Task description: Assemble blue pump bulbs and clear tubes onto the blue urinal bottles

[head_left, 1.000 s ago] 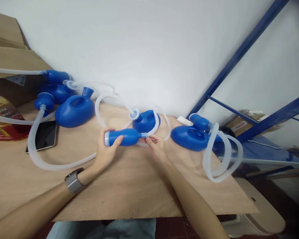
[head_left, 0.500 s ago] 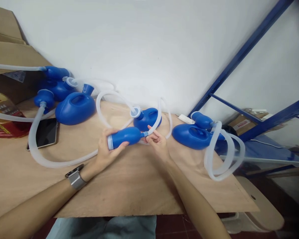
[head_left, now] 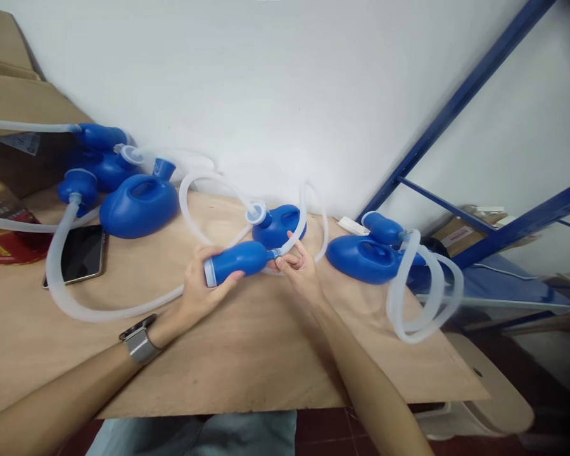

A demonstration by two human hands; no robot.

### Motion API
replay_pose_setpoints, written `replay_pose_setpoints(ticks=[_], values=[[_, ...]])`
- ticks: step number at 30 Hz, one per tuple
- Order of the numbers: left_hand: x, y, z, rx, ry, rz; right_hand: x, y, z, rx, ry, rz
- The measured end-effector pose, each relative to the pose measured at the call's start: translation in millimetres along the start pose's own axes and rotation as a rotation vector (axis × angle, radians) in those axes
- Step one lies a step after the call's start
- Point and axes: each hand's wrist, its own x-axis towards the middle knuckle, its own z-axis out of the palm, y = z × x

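My left hand (head_left: 200,282) is wrapped around a blue plastic urinal cup (head_left: 241,261) with a pale rim, lying level above the table. From its narrow neck a translucent hose (head_left: 302,212) leads up and loops back. The thumb and fingers of my right hand (head_left: 304,271) pinch the hose end at that neck, index finger stretched along the hose; a small band there is partly hidden. Just behind stands a blue urinal bottle (head_left: 275,229), its white-rimmed cap (head_left: 256,213) joined to a hose.
On the left are blue urinal bottles (head_left: 137,208) with hoses, a phone (head_left: 83,253), a red-labelled container (head_left: 9,221) and a cardboard box (head_left: 23,101). Another bottle (head_left: 361,258) with coiled hose (head_left: 394,297) lies right, beside a blue metal shelf (head_left: 517,225). A wall rises behind the wooden table (head_left: 247,354).
Both hands keep their hold on the cup and hose joint. My right index finger has straightened a little along the hose. The view has shifted slightly.
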Motion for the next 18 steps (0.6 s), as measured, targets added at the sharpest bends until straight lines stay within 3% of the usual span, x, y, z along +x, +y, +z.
replay_pose_setpoints(ticks=[2,7,11,14,18], values=[[2,-1,1,-0.004,0.003,0.026,2,2,-1,0.006,0.007,-0.012],[20,-11,-7,-0.06,-0.106,0.279,3,0,-7,-0.017,-0.057,-0.007],[29,-17,-15,-0.057,-0.148,0.354,3,-6,-11,-0.041,-0.086,-0.012],[28,-17,-15,-0.035,-0.148,0.332,4,-8,-11,-0.035,-0.081,-0.013],[20,-15,-11,0.031,-0.111,0.148,4,-4,-8,-0.004,-0.035,0.009]])
